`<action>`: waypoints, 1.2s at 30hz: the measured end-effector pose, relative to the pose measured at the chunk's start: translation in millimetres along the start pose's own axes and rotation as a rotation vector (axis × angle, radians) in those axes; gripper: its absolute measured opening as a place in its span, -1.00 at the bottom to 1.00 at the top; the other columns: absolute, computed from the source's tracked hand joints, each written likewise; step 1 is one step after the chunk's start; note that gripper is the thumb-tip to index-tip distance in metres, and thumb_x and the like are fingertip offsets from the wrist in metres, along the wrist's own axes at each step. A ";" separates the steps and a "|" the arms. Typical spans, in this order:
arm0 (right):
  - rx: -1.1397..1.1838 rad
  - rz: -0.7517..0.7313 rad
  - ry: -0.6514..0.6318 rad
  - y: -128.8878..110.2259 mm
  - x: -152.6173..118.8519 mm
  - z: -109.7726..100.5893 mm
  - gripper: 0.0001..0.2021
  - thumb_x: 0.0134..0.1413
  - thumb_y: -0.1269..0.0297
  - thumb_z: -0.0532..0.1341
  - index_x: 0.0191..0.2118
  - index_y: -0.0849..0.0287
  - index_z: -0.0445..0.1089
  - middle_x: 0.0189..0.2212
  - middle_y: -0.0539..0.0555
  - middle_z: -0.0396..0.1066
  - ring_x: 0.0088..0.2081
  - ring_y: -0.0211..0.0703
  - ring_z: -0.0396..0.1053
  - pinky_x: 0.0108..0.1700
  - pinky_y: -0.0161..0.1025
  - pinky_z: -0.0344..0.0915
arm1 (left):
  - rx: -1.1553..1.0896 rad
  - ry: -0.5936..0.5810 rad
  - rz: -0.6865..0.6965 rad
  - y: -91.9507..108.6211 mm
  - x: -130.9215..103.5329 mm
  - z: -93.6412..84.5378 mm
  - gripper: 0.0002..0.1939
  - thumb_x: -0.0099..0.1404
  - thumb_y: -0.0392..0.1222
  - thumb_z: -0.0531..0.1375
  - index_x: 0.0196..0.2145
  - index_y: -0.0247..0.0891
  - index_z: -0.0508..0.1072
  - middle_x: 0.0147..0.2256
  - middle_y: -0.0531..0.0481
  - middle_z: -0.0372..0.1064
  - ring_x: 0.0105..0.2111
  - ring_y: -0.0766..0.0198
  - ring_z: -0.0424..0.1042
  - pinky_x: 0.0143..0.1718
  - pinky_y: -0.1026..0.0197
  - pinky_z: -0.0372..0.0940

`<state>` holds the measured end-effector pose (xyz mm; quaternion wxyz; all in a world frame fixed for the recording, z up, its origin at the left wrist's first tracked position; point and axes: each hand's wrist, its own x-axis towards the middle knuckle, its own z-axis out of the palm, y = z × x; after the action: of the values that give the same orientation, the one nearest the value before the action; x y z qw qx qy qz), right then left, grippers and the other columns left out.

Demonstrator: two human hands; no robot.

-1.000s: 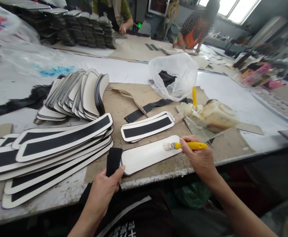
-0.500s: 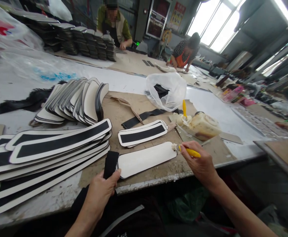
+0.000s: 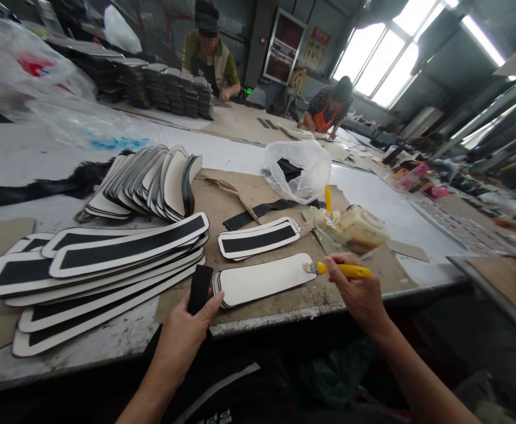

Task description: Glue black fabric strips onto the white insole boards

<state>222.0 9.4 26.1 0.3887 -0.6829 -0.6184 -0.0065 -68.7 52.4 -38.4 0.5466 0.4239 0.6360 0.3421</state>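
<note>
My right hand [image 3: 359, 288] grips a brush [image 3: 349, 270] by its yellow handle. Its bristles touch the right end of a long white rounded piece [image 3: 267, 277], top of a small stack near the table edge. In my left hand [image 3: 191, 324] is a black strip [image 3: 200, 288], held upright at the stack's left end, with the thumb on the stack's corner. Just behind lie white pieces with a black strip on top [image 3: 259, 239]. A stained plastic container [image 3: 364, 227] stands behind my right hand, with a second yellow-handled brush [image 3: 328, 199] beside it.
At the left are piled long white pieces with black strips [image 3: 129, 244] and a fanned row of curved white pieces [image 3: 145, 182]. A plastic bag [image 3: 300, 168] holds black material. Two people [image 3: 211, 59] work across the table; dark stacks [image 3: 174, 88] stand at the back left.
The brush has moved a little left onto the white piece, and its handle lies flatter. My left thumb has shifted slightly at the stack's corner. The camera view has turned slightly left.
</note>
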 end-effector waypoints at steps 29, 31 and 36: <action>0.771 0.439 -0.563 -66.4 -39.6 32.3 -0.77 0.01 0.09 0.25 -0.38 0.18 0.38 -0.54 -0.03 0.32 -0.49 -0.27 0.27 -0.44 -0.34 0.22 | -0.278 -0.503 -0.183 22.2 -63.2 21.6 -0.59 0.05 0.14 0.24 -0.52 -0.33 0.42 -0.72 0.13 0.08 -0.71 0.46 -0.01 -0.67 0.33 -0.08; 0.872 0.530 -0.638 -80.2 -47.3 46.4 -0.76 -0.04 0.12 0.29 -0.47 0.17 0.32 -0.60 -0.07 0.30 -0.53 -0.28 0.24 -0.46 -0.34 0.20 | -0.271 -0.558 -0.175 22.8 -67.2 30.1 -0.56 0.07 0.15 0.22 -0.64 -0.31 0.36 -0.74 0.11 0.05 -0.71 0.46 -0.02 -0.67 0.32 -0.10; 0.825 0.532 -0.555 -80.1 -51.1 58.1 -0.69 0.06 0.09 0.19 -0.56 0.15 0.22 -0.68 -0.11 0.14 -0.61 -0.33 0.09 -0.55 -0.36 0.08 | -0.259 -0.508 -0.110 21.9 -65.4 33.0 -0.61 0.14 0.09 0.18 -0.56 -0.32 0.43 -0.67 0.01 0.26 -0.66 0.38 0.18 -0.59 0.31 0.10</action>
<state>114.5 -7.5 2.5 0.4346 -0.5828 -0.4553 0.5139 -29.8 0.7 2.2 0.7556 0.3875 0.4519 0.2734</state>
